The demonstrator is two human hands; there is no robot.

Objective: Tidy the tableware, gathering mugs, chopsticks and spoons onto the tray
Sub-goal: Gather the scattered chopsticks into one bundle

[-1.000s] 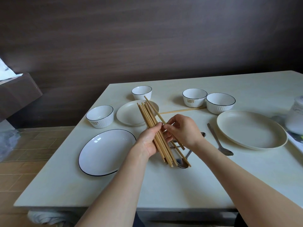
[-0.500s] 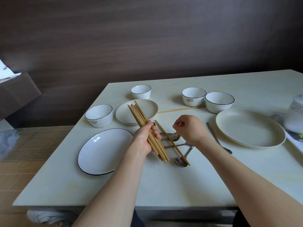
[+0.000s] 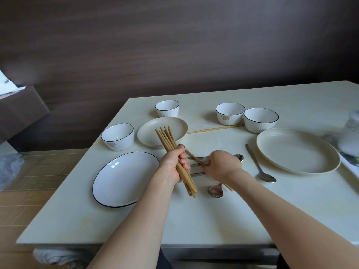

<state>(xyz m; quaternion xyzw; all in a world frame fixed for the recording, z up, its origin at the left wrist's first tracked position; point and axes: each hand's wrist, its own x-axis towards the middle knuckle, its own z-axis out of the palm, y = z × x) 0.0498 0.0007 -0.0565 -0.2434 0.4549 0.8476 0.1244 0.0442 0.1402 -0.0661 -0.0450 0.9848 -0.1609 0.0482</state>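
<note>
Left hand (image 3: 173, 166) grips chopsticks (image 3: 168, 141); right hand (image 3: 223, 165) seemingly pinches one.

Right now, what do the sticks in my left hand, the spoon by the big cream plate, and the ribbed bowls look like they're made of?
The chopsticks look like bamboo or pale wood: matte tan, squared ends. The spoon looks like polished steel: grey with mirror glints. The ribbed bowls look like glazed ceramic: glossy white, thin dark rim line.

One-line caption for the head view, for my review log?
Left hand grips a chopstick bundle while right hand pinches one chopstick over spoons.
</note>
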